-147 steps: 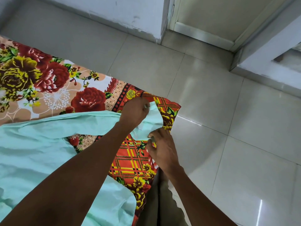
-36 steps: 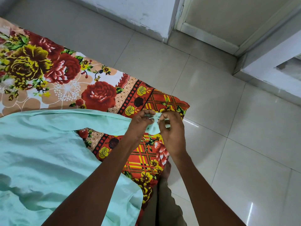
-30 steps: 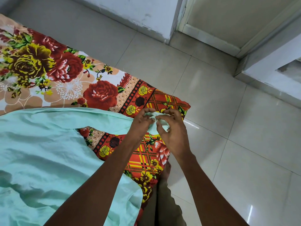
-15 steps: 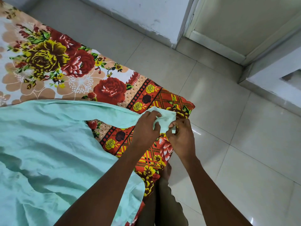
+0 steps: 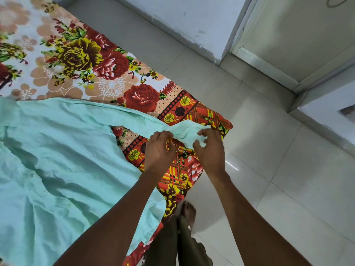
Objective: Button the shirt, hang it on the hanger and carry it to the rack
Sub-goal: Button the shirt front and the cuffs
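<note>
Both hands pinch the cuff [image 5: 189, 134] of the mint shirt [image 5: 63, 156], left hand [image 5: 160, 150] steadying, right hand [image 5: 209, 148] working, sleeve stretched over the bedsheet [image 5: 80, 60] so I can button it.

Single head-worn wide-angle view, looking steeply down and forward from above the standing person, close over both forearms, the flowered bed corner [image 5: 215, 120] at centre, the tiled floor [image 5: 269, 169] and a doorway [image 5: 288, 35] beyond.
</note>
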